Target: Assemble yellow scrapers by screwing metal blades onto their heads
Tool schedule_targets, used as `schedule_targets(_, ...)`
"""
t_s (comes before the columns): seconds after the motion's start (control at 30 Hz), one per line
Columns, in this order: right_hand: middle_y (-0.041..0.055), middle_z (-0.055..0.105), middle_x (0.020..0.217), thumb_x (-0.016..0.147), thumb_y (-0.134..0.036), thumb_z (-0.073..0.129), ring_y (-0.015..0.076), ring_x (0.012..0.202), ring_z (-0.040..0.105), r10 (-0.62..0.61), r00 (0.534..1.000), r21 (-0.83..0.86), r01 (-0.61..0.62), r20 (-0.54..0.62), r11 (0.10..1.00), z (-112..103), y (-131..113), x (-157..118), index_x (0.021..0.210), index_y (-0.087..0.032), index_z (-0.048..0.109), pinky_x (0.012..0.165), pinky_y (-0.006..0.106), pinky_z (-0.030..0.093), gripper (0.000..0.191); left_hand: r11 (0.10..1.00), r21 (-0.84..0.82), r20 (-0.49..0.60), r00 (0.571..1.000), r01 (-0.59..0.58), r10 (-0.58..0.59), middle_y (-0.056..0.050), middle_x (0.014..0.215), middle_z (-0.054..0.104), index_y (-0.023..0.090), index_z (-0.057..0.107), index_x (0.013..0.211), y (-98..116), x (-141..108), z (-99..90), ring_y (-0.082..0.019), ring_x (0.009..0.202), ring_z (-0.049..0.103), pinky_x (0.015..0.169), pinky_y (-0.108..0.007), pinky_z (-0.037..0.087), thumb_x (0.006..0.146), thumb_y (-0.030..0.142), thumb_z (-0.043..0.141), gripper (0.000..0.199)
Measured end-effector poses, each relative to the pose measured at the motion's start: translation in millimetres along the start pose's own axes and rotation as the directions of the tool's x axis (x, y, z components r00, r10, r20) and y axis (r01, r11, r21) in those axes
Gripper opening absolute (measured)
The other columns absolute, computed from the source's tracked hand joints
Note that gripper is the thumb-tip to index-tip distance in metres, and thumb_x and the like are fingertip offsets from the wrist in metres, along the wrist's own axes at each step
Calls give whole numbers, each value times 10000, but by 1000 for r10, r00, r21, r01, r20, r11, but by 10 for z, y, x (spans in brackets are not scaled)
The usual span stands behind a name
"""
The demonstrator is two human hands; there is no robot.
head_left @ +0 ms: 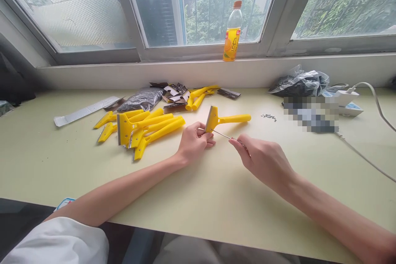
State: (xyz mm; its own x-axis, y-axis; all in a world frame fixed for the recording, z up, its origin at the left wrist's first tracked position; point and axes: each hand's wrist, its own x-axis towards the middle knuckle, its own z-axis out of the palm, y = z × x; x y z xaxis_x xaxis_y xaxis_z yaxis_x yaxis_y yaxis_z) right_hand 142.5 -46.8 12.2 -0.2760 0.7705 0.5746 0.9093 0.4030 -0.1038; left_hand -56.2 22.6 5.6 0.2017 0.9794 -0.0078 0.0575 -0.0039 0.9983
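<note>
My left hand [195, 142] grips the head of a yellow scraper [233, 119] at its lower edge, with the handle pointing right. A metal blade strip runs along the left side of that head. In my closed right hand [262, 156] is a screwdriver [224, 135]; its thin shaft reaches to the lower part of the scraper head. My fingers hide most of the screwdriver's handle, and whether its tip sits in a screw I cannot tell. Left of my left hand lies a pile of several yellow scrapers [148, 130]. Small screws [268, 116] are scattered right of the held scraper.
At the back are loose yellow handles [198, 97], dark card pieces [177, 93] and a dark plastic bag [142, 100]. Another bag [301, 82] and a white charger with cable [346, 97] lie right. A juice bottle [232, 35] stands on the windowsill.
</note>
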Motion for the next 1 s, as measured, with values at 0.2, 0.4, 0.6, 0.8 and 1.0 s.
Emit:
schedule_targets(0.2, -49, 529, 563, 1042, -420, 408, 106, 426, 418, 30, 999, 62, -32, 41, 998, -8, -42, -5, 952, -181, 518, 447, 222, 215, 278, 1000, -6, -8, 1000, 14, -14, -116, 887, 758, 120, 594, 907, -7, -1, -1, -220, 743, 769, 727, -376, 656, 871, 106, 670, 85)
schedule_targets(0.4, -53, 436, 497, 1047, -360, 419, 92, 414, 322, -72, 993, -44, 68, -89, 997, -21, -22, 15, 700, -200, 451, 449, 243, 174, 383, 1000, -2, 3, 1000, -16, 16, -107, 885, 761, 128, 601, 918, -26, -1, -1, -214, 739, 768, 724, -369, 655, 872, 112, 668, 83)
schedule_targets(0.6, 5, 623, 635, 1046, -415, 423, 121, 496, 502, -25, 999, -19, 24, -31, 1000, -14, -19, 20, 894, -178, 589, 476, 244, 223, 326, 1000, -24, -7, 1000, 2, -2, -107, 878, 761, 130, 602, 931, -30, 10, -12, -211, 729, 767, 716, -366, 656, 852, 124, 702, 127)
schedule_targets(0.8, -18, 577, 578, 1029, -279, 443, 112, 476, 442, -139, 989, -64, 136, -45, 989, -77, 3, 7, 792, -184, 580, 488, 252, 225, 290, 1000, -19, -1, 1000, -19, 19, -99, 867, 754, 135, 597, 915, -42, 8, -3, -208, 722, 764, 703, -366, 656, 855, 138, 695, 115)
schedule_targets(1.0, -35, 501, 475, 1015, -325, 488, 95, 426, 370, -90, 986, -104, 76, -138, 992, -28, -48, 32, 648, -183, 549, 471, 252, 179, 398, 997, 12, -21, 997, -78, 78, -92, 864, 740, 142, 566, 880, -67, 13, -20, -207, 695, 757, 690, -378, 655, 872, 117, 641, 80)
